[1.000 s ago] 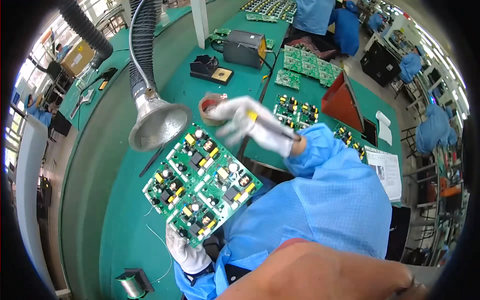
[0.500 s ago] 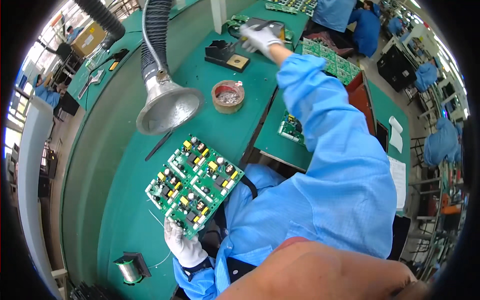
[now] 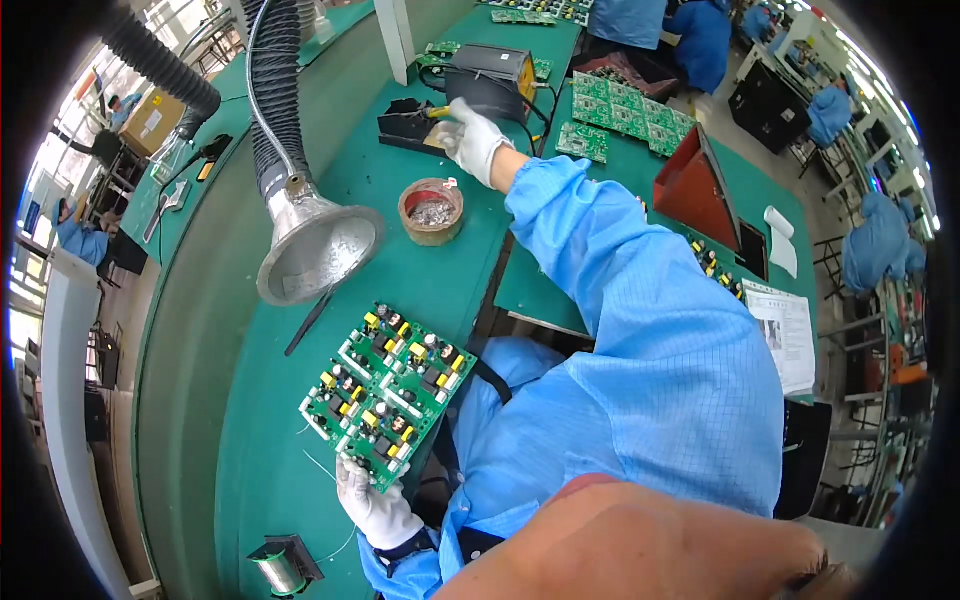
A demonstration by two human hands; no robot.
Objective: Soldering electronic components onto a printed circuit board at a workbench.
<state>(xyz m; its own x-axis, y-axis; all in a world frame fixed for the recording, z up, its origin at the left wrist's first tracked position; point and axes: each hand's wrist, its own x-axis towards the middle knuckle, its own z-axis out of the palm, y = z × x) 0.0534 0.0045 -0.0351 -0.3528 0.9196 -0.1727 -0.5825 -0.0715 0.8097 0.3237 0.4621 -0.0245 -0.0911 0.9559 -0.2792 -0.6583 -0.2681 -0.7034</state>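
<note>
A panel of green circuit boards (image 3: 392,385), crowded with yellow, black and white components, is tilted over the green bench. My left hand (image 3: 375,505), in a white glove, grips its near corner; some fingers are hidden beneath. My right hand (image 3: 476,145), also gloved, reaches far forward beside the black iron stand (image 3: 405,128). Its fingers are closed around a soldering iron (image 3: 439,112), whose yellow part shows at the stand; the rest is mostly hidden by the glove. Behind that hand sits a dark soldering station (image 3: 488,75).
A metal fume hood (image 3: 320,250) on a ribbed hose hangs beyond the panel. Nearby stands a tape roll (image 3: 431,212) with solder bits inside. A solder wire spool (image 3: 280,572) lies at the near left. More boards (image 3: 625,108) and a red-brown box (image 3: 695,190) occupy the right bench.
My right hand has come down and nearer beside the iron stand, uncovering the soldering station. The view has shifted; my left hand still grips the panel.
</note>
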